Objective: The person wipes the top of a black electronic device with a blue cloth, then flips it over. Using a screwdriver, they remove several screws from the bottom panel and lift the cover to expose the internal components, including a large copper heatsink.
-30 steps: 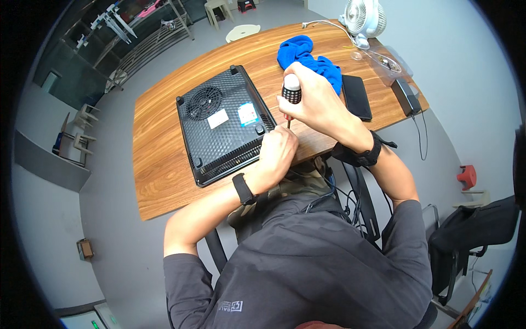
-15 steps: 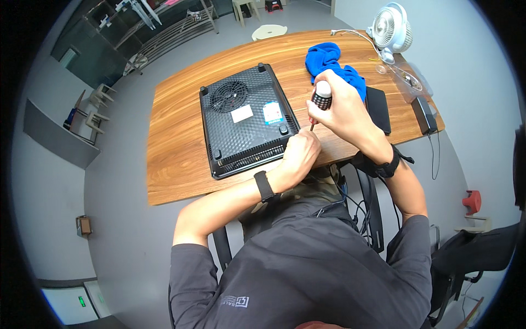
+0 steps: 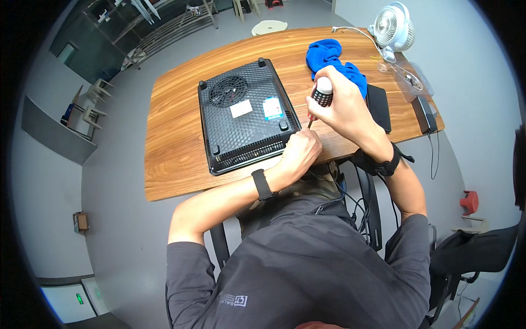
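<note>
A black induction cooker [image 3: 255, 131] lies underside up on the wooden table, its round fan grille, two labels and rubber feet facing me. My right hand [image 3: 344, 107] is wrapped round a screwdriver [image 3: 324, 94] with a black dotted grip and a white end cap. The shaft slants down toward my left hand, beyond the cooker's near right corner. My left hand [image 3: 301, 151] is closed beside that corner, its fingers curled at the screwdriver's tip. Whatever those fingers pinch, and the tip itself, are hidden.
A blue cloth [image 3: 329, 57] lies crumpled beyond my right hand, near a flat black object [image 3: 379, 108]. Farther right are a black power adapter [image 3: 424, 114], a clear plastic tray [image 3: 410, 82] and a small white fan [image 3: 393, 27]. Cables hang near my lap.
The screwdriver's shaft and tip have shifted slightly left. Both hands keep their grip in nearly the same place, and the whole view has tilted a little.
</note>
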A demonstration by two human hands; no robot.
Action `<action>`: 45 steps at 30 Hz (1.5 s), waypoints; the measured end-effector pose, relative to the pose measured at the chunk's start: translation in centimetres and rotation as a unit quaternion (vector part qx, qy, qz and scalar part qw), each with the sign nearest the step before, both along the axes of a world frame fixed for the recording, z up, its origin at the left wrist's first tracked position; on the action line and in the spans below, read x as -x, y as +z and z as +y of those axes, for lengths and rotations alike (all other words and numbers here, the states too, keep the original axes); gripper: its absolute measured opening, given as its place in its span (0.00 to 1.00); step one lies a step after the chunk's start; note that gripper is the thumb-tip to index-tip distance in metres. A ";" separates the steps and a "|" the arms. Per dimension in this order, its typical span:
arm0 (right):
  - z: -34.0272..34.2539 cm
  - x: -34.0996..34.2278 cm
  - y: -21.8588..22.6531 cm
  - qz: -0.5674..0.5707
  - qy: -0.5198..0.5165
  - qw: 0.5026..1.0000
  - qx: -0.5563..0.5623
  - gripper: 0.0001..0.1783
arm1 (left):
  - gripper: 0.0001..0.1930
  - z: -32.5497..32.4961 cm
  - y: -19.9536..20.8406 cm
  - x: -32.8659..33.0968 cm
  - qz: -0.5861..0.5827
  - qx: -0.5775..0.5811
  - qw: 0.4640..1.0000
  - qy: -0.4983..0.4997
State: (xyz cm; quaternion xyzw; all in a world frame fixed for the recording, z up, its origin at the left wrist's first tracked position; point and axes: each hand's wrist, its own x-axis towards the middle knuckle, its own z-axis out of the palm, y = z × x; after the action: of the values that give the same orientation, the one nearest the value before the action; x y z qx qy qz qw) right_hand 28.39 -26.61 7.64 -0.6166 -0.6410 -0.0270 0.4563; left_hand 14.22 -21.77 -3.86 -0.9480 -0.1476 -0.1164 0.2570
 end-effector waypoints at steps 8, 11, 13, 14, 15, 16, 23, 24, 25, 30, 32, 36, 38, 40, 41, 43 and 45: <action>0.1 -0.3 -0.5 -0.015 -0.005 1.000 -0.015 0.20 | 0.04 0.1 0.5 0.1 0.016 0.023 0.999 -0.016; 0.0 -0.4 -0.5 -0.022 -0.007 1.000 -0.021 0.20 | 0.04 0.2 0.0 0.3 0.006 0.018 1.000 -0.021; -0.1 -0.4 -0.4 -0.021 -0.009 1.000 -0.020 0.20 | 0.04 0.3 0.0 0.5 -0.002 0.009 0.999 -0.031; -0.1 -0.4 -0.4 -0.017 -0.009 1.000 -0.017 0.20 | 0.04 0.4 0.1 0.6 -0.006 0.005 0.999 -0.035; -0.1 -0.4 -0.4 -0.014 -0.009 1.000 -0.014 0.20 | 0.04 0.5 0.2 0.6 -0.004 0.009 0.999 -0.033; 0.0 -0.4 -0.5 -0.017 -0.009 1.000 -0.016 0.20 | 0.04 0.7 0.3 0.6 -0.002 0.013 0.999 -0.031; -0.1 -0.4 -0.5 -0.010 -0.001 1.000 -0.011 0.19 | 0.04 0.4 0.8 0.7 0.021 -0.004 0.999 -0.039; -0.1 -0.5 -0.6 -0.017 -0.004 1.000 -0.009 0.19 | 0.04 0.3 1.0 0.8 0.024 -0.002 0.999 -0.041; 0.0 -0.5 -0.6 -0.021 -0.006 1.000 -0.014 0.19 | 0.04 0.2 1.3 0.9 0.026 -0.001 0.999 -0.043; -0.1 -0.4 -0.6 -0.018 -0.006 1.000 -0.016 0.19 | 0.03 0.6 1.2 1.2 0.021 0.034 0.998 -0.047; 0.0 -0.5 -0.6 -0.019 -0.004 1.000 -0.019 0.19 | 0.03 0.5 1.4 1.3 0.020 0.038 0.998 -0.048; -0.1 -0.4 -0.6 -0.005 0.002 1.000 -0.003 0.18 | 0.04 0.4 1.3 1.1 -0.001 0.025 0.999 -0.025; -0.1 -0.5 -0.7 -0.015 -0.001 1.000 -0.013 0.19 | 0.04 0.5 1.5 1.0 -0.011 0.023 1.000 -0.013; -0.2 -0.4 -0.6 -0.013 0.000 1.000 -0.016 0.19 | 0.04 0.5 1.2 0.7 -0.009 0.021 1.000 -0.006; -0.3 -0.4 -0.5 -0.006 0.004 1.000 -0.014 0.20 | 0.04 0.4 1.0 0.6 -0.008 0.020 1.000 -0.002; -0.4 -0.5 -0.4 -0.003 0.005 1.000 -0.014 0.20 | 0.04 0.3 0.9 0.6 -0.013 0.014 1.000 -0.006; -0.6 -0.6 -0.4 -0.009 0.001 1.000 -0.016 0.21 | 0.04 0.2 0.8 0.6 -0.011 0.009 1.000 -0.002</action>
State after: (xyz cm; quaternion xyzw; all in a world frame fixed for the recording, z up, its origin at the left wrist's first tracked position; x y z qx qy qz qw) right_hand 29.01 -27.20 7.20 -0.6082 -0.6456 -0.0422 0.4599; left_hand 13.59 -21.61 -3.03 -0.9492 -0.1494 -0.1265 0.2462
